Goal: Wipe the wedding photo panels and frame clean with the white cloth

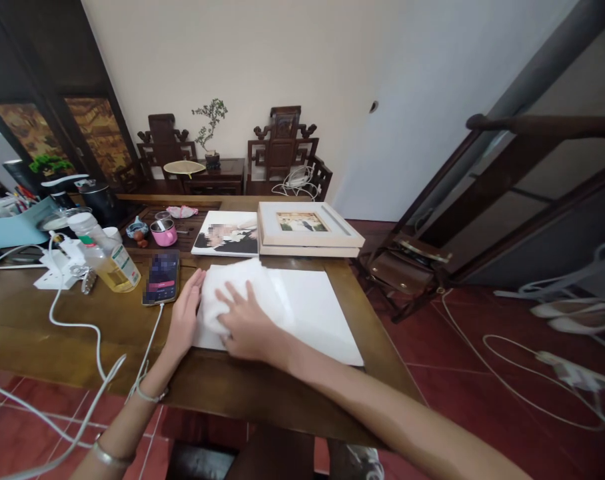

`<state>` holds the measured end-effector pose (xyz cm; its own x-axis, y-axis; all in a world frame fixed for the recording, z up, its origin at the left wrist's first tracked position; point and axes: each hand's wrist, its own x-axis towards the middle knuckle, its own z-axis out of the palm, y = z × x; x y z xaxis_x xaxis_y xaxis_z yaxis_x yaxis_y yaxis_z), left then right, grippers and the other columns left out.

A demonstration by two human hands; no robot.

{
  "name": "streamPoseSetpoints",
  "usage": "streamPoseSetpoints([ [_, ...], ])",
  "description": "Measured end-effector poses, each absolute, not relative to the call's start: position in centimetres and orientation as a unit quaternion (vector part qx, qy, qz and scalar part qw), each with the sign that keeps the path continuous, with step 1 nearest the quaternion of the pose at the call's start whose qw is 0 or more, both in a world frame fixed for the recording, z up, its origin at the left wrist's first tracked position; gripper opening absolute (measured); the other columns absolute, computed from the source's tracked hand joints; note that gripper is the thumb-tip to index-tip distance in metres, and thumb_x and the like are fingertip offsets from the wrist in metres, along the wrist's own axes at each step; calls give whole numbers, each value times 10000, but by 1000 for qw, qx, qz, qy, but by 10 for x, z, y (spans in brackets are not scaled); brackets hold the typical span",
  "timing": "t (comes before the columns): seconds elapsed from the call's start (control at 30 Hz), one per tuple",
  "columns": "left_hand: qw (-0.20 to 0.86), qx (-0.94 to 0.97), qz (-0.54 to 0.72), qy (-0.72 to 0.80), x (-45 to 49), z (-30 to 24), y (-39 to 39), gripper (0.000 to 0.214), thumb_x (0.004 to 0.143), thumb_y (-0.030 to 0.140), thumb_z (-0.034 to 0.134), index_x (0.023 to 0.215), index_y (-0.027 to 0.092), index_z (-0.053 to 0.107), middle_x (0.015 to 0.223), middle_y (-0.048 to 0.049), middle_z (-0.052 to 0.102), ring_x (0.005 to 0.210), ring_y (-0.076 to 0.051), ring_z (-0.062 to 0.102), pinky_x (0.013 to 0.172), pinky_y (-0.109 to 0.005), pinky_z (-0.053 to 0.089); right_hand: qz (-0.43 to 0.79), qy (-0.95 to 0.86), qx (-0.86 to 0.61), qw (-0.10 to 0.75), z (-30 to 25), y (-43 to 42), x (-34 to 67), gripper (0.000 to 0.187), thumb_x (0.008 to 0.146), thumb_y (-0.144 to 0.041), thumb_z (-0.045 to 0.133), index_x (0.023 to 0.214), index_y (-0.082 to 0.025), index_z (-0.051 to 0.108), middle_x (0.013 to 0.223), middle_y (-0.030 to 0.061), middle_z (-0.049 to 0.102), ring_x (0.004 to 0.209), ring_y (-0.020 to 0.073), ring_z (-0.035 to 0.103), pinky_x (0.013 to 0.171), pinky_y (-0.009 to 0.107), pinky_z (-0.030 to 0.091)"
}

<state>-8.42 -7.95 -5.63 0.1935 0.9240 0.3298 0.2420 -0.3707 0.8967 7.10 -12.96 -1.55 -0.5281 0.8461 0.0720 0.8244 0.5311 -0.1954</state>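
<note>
A flat white board (322,308), perhaps a panel or album, lies near the table's front edge. On its left part rests a folded white cloth (255,275). My right hand (245,323) presses down on that cloth with its fingers spread. Along the board's left edge, my left hand (185,312) stands with fingers stretched out and close together, touching the edge or the cloth beside it. The board's lower-left part is partly covered by my right hand and the cloth.
Behind the board are a photo print (227,243) and stacked framed photos (310,230). A charging phone (161,277) lies left of my hand. Farther left stand a bottle of yellow liquid (117,267), a power strip (57,270), a pink cup (163,233) and trailing white cables (95,330).
</note>
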Motion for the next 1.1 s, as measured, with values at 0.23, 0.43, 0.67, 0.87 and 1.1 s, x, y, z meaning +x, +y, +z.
streamPoseSetpoints([
  [0.23,223,789,389,421,-79,-60,-85,449,960,322,313,1333,108,443,1408,-131,439,1319,-213,384,1119,-394,278,169,-866,-468,35,9,-202,83,335,780,-272,506,1031,-115,663,1307,205,520,1282,399,355,1034,644,171],
  [0.43,118,879,274,373,-80,-78,-83,382,920,235,388,1276,158,505,1365,-141,488,1316,-264,387,1081,-518,297,124,-807,-574,60,-1,-142,116,296,821,-238,441,993,-107,643,1113,202,636,1251,346,418,1046,565,201],
  [0.67,99,885,271,367,-81,-74,-81,377,908,194,396,1263,161,518,1309,-143,535,1260,-268,454,1066,-511,326,110,-828,-536,123,-9,-71,86,314,888,-239,358,1069,-144,596,1247,127,578,1279,301,368,1045,545,174],
  [0.87,112,882,276,365,-82,-73,-82,382,905,192,391,1260,134,522,1331,-156,516,1285,-269,426,1071,-513,323,125,-807,-561,135,0,-66,100,286,883,-259,374,992,-146,614,1120,125,649,1053,284,561,959,427,333],
  [1.1,120,873,299,366,-82,-79,-80,374,898,205,407,1244,153,540,1334,-146,520,1289,-263,426,1069,-519,324,88,-738,-657,127,-20,-119,196,300,884,-208,328,971,-111,597,1173,183,616,1145,324,518,1028,524,252],
])
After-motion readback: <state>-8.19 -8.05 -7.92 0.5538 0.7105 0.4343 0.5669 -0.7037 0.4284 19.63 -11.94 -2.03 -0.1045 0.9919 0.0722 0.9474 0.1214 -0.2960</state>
